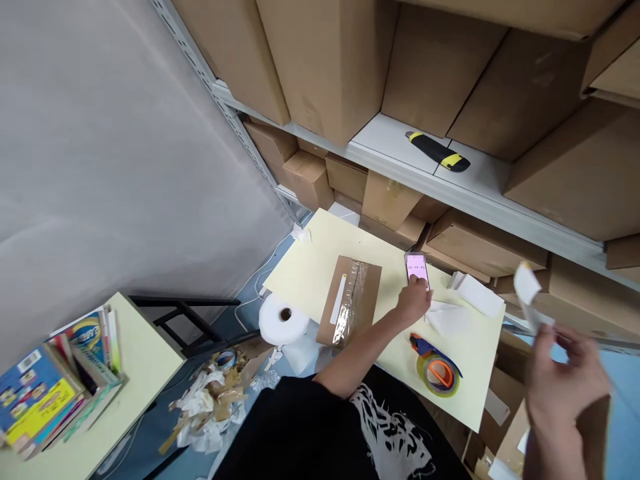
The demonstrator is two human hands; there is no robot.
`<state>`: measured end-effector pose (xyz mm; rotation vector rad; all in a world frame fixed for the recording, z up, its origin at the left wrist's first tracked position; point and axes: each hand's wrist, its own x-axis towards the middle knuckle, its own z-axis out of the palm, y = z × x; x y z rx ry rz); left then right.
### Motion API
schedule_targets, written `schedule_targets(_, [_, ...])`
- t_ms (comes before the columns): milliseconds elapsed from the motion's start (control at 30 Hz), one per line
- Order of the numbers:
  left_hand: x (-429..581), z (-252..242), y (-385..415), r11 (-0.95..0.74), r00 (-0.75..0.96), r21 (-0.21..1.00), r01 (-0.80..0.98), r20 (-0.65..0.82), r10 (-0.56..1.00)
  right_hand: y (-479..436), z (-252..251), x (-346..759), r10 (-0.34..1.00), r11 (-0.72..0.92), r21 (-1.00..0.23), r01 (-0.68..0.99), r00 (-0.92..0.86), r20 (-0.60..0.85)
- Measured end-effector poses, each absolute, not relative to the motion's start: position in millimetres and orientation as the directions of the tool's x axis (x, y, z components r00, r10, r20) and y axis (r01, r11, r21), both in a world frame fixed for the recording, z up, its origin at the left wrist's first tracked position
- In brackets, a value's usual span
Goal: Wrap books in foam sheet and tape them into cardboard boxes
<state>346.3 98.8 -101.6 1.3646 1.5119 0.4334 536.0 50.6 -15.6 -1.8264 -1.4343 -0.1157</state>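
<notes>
Touching a phone [417, 269] with the left hand [413, 300]; right hand [565, 380] pinches paper [527, 290].

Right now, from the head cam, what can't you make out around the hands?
Head view:
- Phone screen: digits too small to read; left hand covers its lower end.
- White paper piece in right hand: motion blur hides its exact shape and the grip.
- Cardboard mailer: glare on clear plastic wrap hides what lies beneath.
- Brown card: right hand covers part; bottom edge cuts it off.
</notes>
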Motion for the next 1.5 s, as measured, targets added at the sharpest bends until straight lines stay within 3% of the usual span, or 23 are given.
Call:
schedule_targets(100, [287.8, -60.5, 83.9, 0.288, 0.176, 0.878, 0.384, -0.375, 0.910, 44.7, -11.1, 464.7, 0.793, 0.288, -0.280, 0.916, -0.065, 0.605])
schedule_targets(167, [250.4, -38.5, 71.5, 0.389, 0.167, 0.911, 0.134, -0.408, 0.898, 38.6, -13.0, 426.0, 0.787, 0.489, -0.279, 0.827, -0.280, 0.550])
schedule_targets(200, [234.0, -30.4, 65.6, 0.421, 0.153, 0.902, 0.093, -0.431, 0.889, 35.0, -14.7, 409.4, 0.774, 0.553, -0.281, 0.784, -0.360, 0.520])
schedule_targets(467, [163.3, -31.2, 37.2, 0.422, -0.040, 0.878, 0.226, -0.424, 0.905, -0.4, -26.7, 327.9, 0.740, 0.672, -0.356, 0.649, -0.594, 0.315])
schedule_targets(633, [146.5, -42.1, 17.1, 0.402, -0.027, 0.893, 0.204, -0.405, 0.914, -13.2, -30.6, 316.3, 0.748, 0.660, -0.442, 0.607, -0.585, 0.313])
schedule_targets(767, [132.5, -25.6, -7.7, 0.331, -0.360, 0.930, 0.158, -0.258, 0.896, -7.8, -9.0, 327.8, 0.768, 0.635, -0.412, 0.653, -0.482, 0.421])
schedule_targets(833, [129.0, -13.6, -15.4, 0.373, -0.281, 0.924, 0.088, -0.336, 0.899, -5.6, 5.9, 331.5, 0.765, 0.621, -0.374, 0.689, -0.431, 0.478])
schedule_targets(900, [129.6, -4.8, -16.1, 0.448, -0.066, 0.894, 0.000, -0.447, 0.892, -7.0, 15.5, 329.3, 0.746, 0.630, -0.327, 0.705, -0.431, 0.508])
schedule_targets(1000, [133.5, -2.6, -6.9, 0.521, 0.063, 0.851, -0.067, -0.518, 0.853, -14.6, 14.1, 318.5, 0.716, 0.679, -0.271, 0.682, -0.533, 0.452])
schedule_targets(1233, [134.2, -23.3, 6.8, 0.522, 0.052, 0.817, 0.245, -0.549, 0.834, -26.5, -13.4, 304.4, 0.713, 0.701, -0.258, 0.665, -0.662, 0.231])
schedule_targets(1300, [133.9, -30.7, 6.0, 0.456, 0.021, 0.818, 0.350, -0.494, 0.869, -27.0, -15.1, 303.5, 0.732, 0.676, -0.304, 0.671, -0.656, 0.181])
schedule_targets(1400, [131.6, -45.5, 4.2, 0.386, -0.037, 0.819, 0.423, -0.411, 0.911, -25.0, -20.0, 305.9, 0.796, 0.565, -0.484, 0.668, -0.596, 0.107])
schedule_targets(1500, [129.1, -63.1, 1.3, 0.378, -0.070, 0.830, 0.410, -0.385, 0.920, -16.7, -39.2, 313.5, 0.942, 0.286, -0.620, 0.730, -0.334, 0.041])
